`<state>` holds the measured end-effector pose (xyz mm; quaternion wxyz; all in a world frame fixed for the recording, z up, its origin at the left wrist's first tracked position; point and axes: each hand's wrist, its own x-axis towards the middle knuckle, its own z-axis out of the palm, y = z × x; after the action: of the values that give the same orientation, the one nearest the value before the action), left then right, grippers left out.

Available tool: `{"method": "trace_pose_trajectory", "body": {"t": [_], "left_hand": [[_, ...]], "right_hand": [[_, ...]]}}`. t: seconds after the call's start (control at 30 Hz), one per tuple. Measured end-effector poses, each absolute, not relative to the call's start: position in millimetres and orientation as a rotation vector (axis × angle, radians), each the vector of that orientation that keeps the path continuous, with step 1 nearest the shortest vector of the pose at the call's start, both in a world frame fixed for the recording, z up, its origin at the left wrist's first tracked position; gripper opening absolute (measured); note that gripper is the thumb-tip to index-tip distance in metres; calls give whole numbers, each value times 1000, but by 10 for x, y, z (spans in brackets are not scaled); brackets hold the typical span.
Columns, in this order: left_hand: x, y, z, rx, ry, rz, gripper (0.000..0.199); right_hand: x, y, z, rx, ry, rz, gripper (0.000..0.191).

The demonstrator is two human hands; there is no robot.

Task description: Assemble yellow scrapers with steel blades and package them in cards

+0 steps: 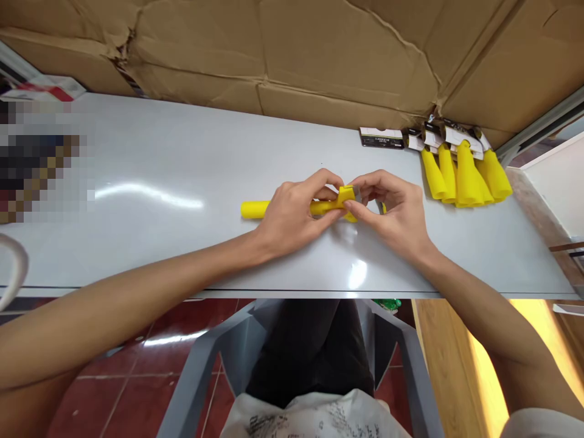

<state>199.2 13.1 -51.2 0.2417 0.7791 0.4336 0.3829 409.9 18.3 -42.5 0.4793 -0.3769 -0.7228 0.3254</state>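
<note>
A yellow tool with a long round handle (254,210) lies across the table between my hands. Its wider yellow head (347,194) has a grey piece (356,193) at the right side. My left hand (296,210) is closed around the handle, thumb and fingertips close to the head. With thumb and fingers, my right hand (395,204) pinches the head by the grey piece. A dark and yellow end shows just under the right fingers. My fingers hide part of the head, so its exact kind is unclear.
Several yellow flared pieces with card labels (468,173) lie at the back right. Beside them is a flat black-and-white card (382,138). Brown cardboard (205,55) stands along the back of the white table (159,158). A red-and-white box (50,88) sits back left.
</note>
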Motion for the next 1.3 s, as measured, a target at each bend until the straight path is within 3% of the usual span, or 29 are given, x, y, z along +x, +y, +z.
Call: {"method": "trace_pose_trajectory", "body": {"t": [0.13,0.27,0.4,0.47,0.6,0.67,0.8,1.0,1.1,1.2,1.3], "left_hand": [[1990,124,-520,2169,1169,1092,13],[1981,132,-512,2176,1177,1085,18],[1982,144,-491,2130,1195,1074,14],[1983,159,-480,2107,1227,1071,16],[1972,202,-467,2081,1249,1092,19],[1966,217,-462,2069,1231,1106,18],[1960,223,-447,2051,1208,1100,19],[1950,220,-438,2045,1195,1075,23],[1955,217,-450,2063,1186,1093,20],[1971,198,-464,2090,1177,1123,18],[1989,169,-476,2116,1147,1141,20]], "right_hand": [[4124,161,-421,-891,-1813,761,10],[4092,164,-449,-868,-1880,685,6],[4131,215,-296,-854,-1956,738,20],[4315,261,-105,-930,-1920,779,29],[5076,468,200,-1337,-2006,637,27],[5476,626,178,-1461,-2323,594,30],[5819,872,-96,-1503,-2646,721,18],[5621,878,-187,-1684,-2599,807,4],[5491,798,-71,-1706,-2564,620,4],[5217,666,-9,-1515,-2355,419,12],[4811,495,-60,-1157,-2109,594,17]]}}
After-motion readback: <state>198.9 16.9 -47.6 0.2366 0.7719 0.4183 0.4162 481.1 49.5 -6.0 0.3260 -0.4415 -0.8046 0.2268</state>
